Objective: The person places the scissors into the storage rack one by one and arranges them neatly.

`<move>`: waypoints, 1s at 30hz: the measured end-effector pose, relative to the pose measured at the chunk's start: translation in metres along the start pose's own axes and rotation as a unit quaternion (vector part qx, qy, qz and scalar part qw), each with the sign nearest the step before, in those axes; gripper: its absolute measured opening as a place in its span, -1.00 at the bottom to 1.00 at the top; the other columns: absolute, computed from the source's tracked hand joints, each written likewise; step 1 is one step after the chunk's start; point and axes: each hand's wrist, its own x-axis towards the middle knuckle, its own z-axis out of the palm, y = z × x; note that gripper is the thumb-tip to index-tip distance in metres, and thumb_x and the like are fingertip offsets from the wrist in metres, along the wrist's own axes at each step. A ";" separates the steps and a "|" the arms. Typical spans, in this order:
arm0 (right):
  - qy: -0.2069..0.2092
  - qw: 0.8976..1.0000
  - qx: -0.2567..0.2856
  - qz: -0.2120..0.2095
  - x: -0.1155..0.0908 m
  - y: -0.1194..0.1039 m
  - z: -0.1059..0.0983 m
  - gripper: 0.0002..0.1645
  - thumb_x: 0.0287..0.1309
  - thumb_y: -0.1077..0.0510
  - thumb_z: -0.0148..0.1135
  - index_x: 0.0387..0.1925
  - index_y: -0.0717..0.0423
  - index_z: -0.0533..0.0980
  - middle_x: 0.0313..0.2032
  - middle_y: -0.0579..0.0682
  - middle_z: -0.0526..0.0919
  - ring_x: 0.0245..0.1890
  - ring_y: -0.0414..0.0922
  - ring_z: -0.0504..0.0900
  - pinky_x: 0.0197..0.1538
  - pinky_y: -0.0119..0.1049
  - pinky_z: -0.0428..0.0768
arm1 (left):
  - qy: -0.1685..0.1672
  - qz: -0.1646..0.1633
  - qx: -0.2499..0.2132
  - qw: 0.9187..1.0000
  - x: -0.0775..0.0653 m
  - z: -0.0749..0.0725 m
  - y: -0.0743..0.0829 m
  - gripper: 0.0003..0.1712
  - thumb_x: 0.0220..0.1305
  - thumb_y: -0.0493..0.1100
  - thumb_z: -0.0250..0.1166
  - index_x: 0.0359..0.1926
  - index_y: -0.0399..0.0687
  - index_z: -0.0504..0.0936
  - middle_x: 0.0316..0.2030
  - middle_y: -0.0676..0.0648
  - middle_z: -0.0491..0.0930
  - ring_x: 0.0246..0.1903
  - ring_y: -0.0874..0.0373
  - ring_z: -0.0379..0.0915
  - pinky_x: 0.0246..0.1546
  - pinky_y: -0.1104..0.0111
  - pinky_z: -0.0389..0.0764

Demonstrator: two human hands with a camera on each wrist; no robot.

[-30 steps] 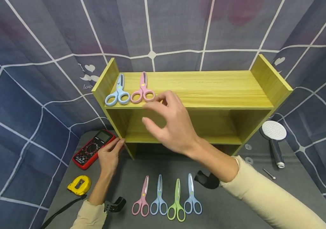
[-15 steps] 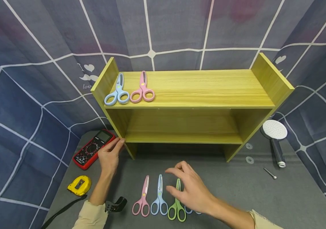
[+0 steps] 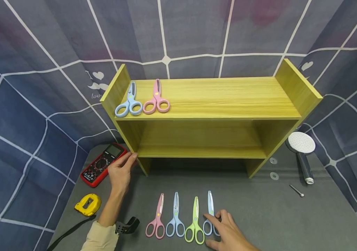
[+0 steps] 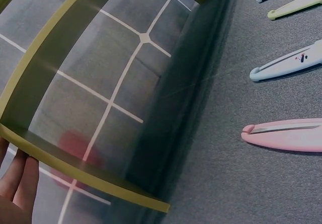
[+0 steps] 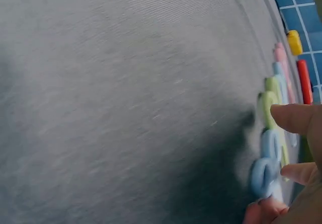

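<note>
All round the back and sides hangs a grey-blue curtain (image 3: pixel 194 28) with white lines, and before it lies the grey table (image 3: pixel 260 216). Toward the table's back edge stands a yellow-green shelf (image 3: pixel 216 96). The person's left hand (image 3: pixel 122 174) reaches up from the table's left side, its fairly straight fingers resting against the shelf's left panel. The right hand (image 3: pixel 228 232) is low by the table's front edge, thumb and fingers parted around the handles of the rightmost blue scissors (image 3: pixel 210 209); whether a fingertip touches them I can't quite make out, but nothing is gripped. To their left, in a row, lie green scissors (image 3: pixel 195 223), blue scissors (image 3: pixel 175 218) and pink scissors (image 3: pixel 157 219), all blades toward the shelf. Two more pairs, one blue (image 3: pixel 130 99) and one pink (image 3: pixel 156 97), lie side by side at the left end of the shelf's top board, handles at its front edge. A shower head (image 3: pixel 301 143) lies toward the table's right edge, a red meter (image 3: pixel 103 164) near the back left corner. Smaller are the yellow tape measure (image 3: pixel 88 204) by the left edge, a bolt (image 3: pixel 296 190) below the shower head, and two washers (image 3: pixel 274 176) beside the shelf's right panel.
</note>
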 end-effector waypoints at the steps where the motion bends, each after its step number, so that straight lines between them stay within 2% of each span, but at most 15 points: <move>1: -0.004 1.000 0.001 0.004 -0.001 0.003 0.001 -0.18 -0.11 -0.03 0.54 0.25 0.04 0.49 -0.16 -0.10 0.16 -0.18 -0.12 0.18 -0.26 -0.34 0.40 | -0.001 0.000 0.001 1.000 0.000 0.000 0.000 -0.81 0.13 -0.51 0.39 -0.19 -0.47 0.72 -0.39 -0.03 0.73 -0.37 0.18 0.69 -0.27 0.32 0.72; 7: -0.008 1.000 0.002 0.008 -0.004 0.011 0.001 -0.21 -0.16 0.12 0.57 0.21 0.02 0.52 -0.21 -0.11 0.15 -0.24 -0.16 0.17 -0.33 -0.42 0.30 | -0.006 -0.002 0.010 1.000 0.000 -0.001 0.000 -0.77 0.15 -0.49 0.39 -0.14 -0.53 0.68 -0.37 -0.02 0.74 -0.34 0.17 0.69 -0.22 0.27 0.71; 14: -0.041 0.999 0.034 0.002 -0.002 0.013 -0.001 -0.30 -0.07 0.22 0.53 0.19 0.05 0.53 -0.26 -0.12 0.17 -0.27 -0.21 0.17 -0.35 -0.43 0.25 | -0.008 -0.012 0.021 1.000 -0.001 -0.001 0.002 -0.74 0.17 -0.47 0.38 -0.11 -0.55 0.66 -0.35 -0.01 0.73 -0.34 0.19 0.69 -0.20 0.29 0.70; 19: -0.028 0.999 0.025 -0.018 -0.003 0.014 0.000 -0.33 -0.08 0.25 0.53 0.15 0.07 0.55 -0.28 -0.16 0.17 -0.28 -0.25 0.17 -0.35 -0.44 0.26 | -0.004 -0.016 0.030 0.999 -0.001 -0.001 0.002 -0.75 0.16 -0.46 0.40 -0.12 -0.51 0.68 -0.35 0.00 0.73 -0.33 0.18 0.69 -0.21 0.31 0.71; 30: -0.039 0.999 0.026 -0.013 -0.002 0.013 -0.004 -0.36 -0.07 0.22 0.54 0.12 0.04 0.56 -0.29 -0.17 0.22 -0.31 -0.28 0.20 -0.41 -0.44 0.29 | -0.007 -0.018 0.036 0.999 -0.001 -0.001 0.002 -0.69 0.17 -0.43 0.40 -0.08 -0.57 0.64 -0.34 0.01 0.73 -0.32 0.19 0.69 -0.20 0.33 0.71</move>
